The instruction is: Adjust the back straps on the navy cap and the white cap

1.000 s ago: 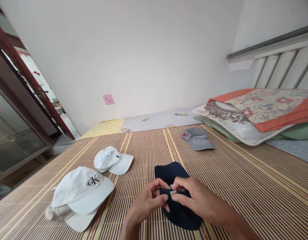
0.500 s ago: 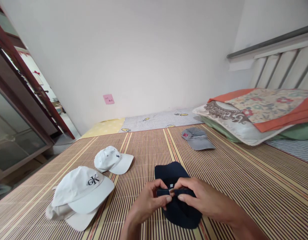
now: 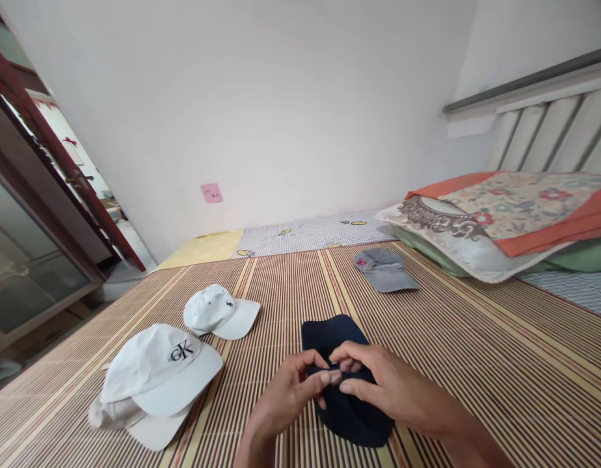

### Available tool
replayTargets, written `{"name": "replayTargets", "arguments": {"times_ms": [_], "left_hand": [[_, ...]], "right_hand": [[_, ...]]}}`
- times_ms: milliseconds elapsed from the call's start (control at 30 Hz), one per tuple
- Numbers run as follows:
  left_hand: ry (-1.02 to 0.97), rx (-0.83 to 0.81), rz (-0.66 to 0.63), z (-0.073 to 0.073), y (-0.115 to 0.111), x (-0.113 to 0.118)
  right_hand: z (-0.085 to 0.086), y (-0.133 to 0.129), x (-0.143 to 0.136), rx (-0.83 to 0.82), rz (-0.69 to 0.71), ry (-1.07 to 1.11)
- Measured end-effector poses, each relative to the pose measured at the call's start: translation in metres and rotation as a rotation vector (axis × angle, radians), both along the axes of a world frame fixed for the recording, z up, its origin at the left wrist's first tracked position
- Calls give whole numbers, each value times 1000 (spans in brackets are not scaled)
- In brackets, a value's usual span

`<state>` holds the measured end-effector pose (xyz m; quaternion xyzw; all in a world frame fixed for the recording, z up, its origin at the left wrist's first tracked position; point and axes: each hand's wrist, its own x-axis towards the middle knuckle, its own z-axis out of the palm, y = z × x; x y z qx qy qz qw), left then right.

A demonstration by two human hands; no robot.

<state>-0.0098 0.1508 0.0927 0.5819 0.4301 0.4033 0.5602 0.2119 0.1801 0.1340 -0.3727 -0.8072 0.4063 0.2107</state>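
A dark navy cap (image 3: 337, 330) lies on the striped bamboo mat with its hollow side up, in front of me. My left hand (image 3: 293, 390) pinches the cap's back strap between thumb and fingers. From the other side, my right hand (image 3: 388, 383) is closed on the strap too, its fingertips nearly meeting those of the left. The fingers hide most of the strap and its fastening. Left of my hands sits a white cap (image 3: 154, 364) with black letters, stacked over a beige cap (image 3: 157, 429). Behind these lies a smaller white cap (image 3: 220, 312).
A grey cap (image 3: 386, 270) rests farther back on the mat (image 3: 281, 292). Pillows (image 3: 441, 227) with a floral orange-edged cover (image 3: 529, 201) are piled at the right. A white wall (image 3: 291, 117) rises behind the bed, and a glass-panelled door (image 3: 32, 260) is at the left.
My right hand has shifted slightly left and up, bringing its fingers closer to my left hand and over the strap. The caps have stayed in place.
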Motion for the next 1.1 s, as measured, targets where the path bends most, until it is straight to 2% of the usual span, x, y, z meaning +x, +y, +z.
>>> {"name": "replayTargets", "arguments": {"times_ms": [233,533,867,1100], "left_hand": [[-187,56,-8,-2,2,3],[-169,62,17,-1,3,0],[-100,61,75,-3,2,-1],[-131,53,87,-5,5,0]], "right_hand": [[0,-4,-14,61,-8,67],[-6,-1,-16,169,-94,13],[-8,0,-16,158,-113,9],[-6,0,-16,105,-60,64]]}}
